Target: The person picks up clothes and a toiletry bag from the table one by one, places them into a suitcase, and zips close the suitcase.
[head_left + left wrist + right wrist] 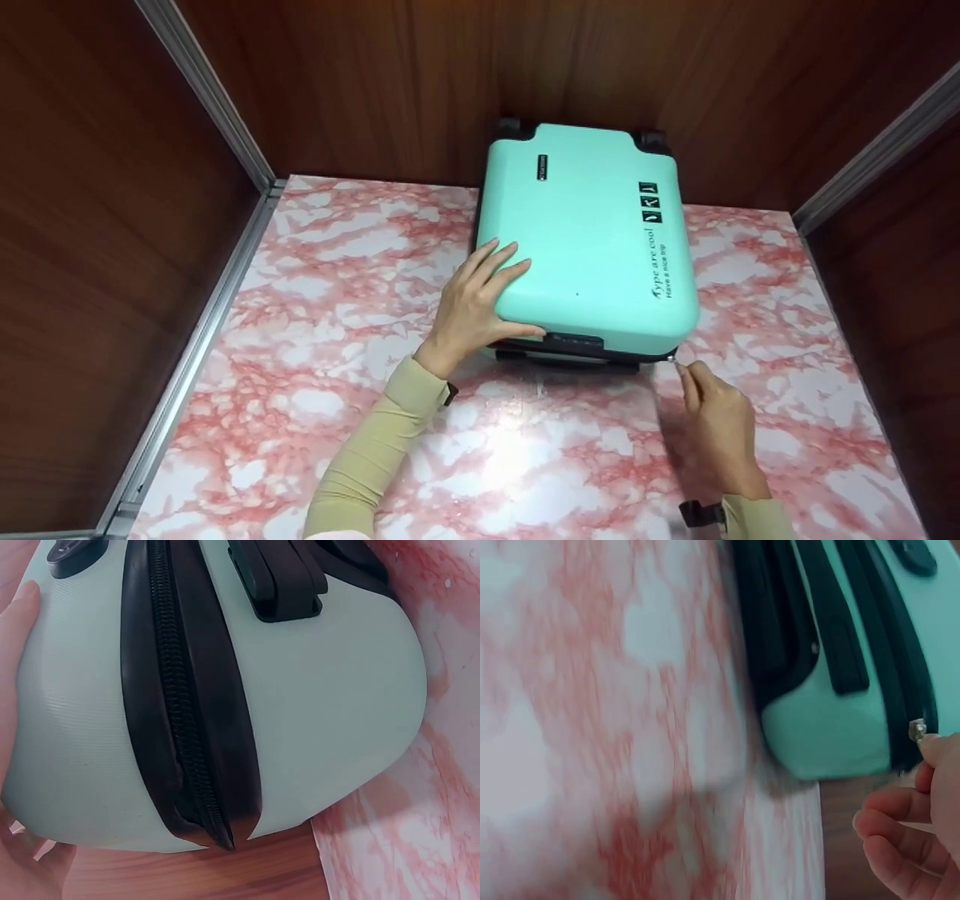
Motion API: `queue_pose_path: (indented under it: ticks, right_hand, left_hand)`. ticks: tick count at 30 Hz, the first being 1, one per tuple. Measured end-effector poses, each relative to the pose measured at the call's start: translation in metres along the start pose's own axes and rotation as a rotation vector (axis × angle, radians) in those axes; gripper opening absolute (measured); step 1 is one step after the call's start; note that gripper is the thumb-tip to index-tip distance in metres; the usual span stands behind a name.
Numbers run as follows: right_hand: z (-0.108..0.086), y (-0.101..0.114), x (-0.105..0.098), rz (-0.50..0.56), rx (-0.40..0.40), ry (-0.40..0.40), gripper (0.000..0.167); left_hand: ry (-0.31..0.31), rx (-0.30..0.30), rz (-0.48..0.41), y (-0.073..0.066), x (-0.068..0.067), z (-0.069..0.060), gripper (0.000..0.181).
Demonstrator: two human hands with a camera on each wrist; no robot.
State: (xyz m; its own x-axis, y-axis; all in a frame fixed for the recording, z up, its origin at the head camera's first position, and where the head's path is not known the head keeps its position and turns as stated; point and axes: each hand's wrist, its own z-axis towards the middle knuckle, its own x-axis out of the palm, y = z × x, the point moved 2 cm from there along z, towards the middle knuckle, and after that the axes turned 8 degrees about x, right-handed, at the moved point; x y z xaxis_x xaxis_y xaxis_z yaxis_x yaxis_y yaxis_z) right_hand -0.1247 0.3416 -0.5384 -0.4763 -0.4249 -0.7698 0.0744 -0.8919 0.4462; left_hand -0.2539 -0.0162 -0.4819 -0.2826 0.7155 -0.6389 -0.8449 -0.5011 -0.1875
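A mint-green hard-shell suitcase lies flat on the marbled surface, its wheels toward the back wall. My left hand rests on its near left corner, fingers spread over the top and thumb along the near edge. At the near right corner, my right hand pinches the small metal zipper pull between thumb and finger. The black zipper runs round the side, and its teeth show in the left wrist view. A black carry handle sits beside it.
The red-and-white marbled tabletop extends around the suitcase. Dark wooden panels enclose it, with a back wall close behind the wheels and metal rails at the corners.
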Motion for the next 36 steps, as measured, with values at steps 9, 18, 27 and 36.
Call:
queue_pose_path:
  ticks: [9, 18, 27, 36]
  right_hand:
    - [0.022, -0.020, 0.004, -0.057, -0.088, -0.094, 0.026]
    - [0.043, -0.030, 0.011, -0.075, -0.080, -0.098, 0.026]
    - [0.071, -0.038, 0.018, -0.082, -0.036, -0.072, 0.025]
    - [0.078, -0.048, 0.022, -0.016, 0.156, 0.083, 0.023]
  left_hand:
    - [-0.016, 0.002, -0.027, 0.004, -0.001, 0.003, 0.096]
    - [-0.027, -0.003, -0.067, 0.003, -0.001, 0.001, 0.093]
    - [-0.017, -0.005, -0.103, 0.001, 0.001, 0.002, 0.089]
    - [-0.026, -0.008, -0.105, 0.002, 0.000, -0.001, 0.090]
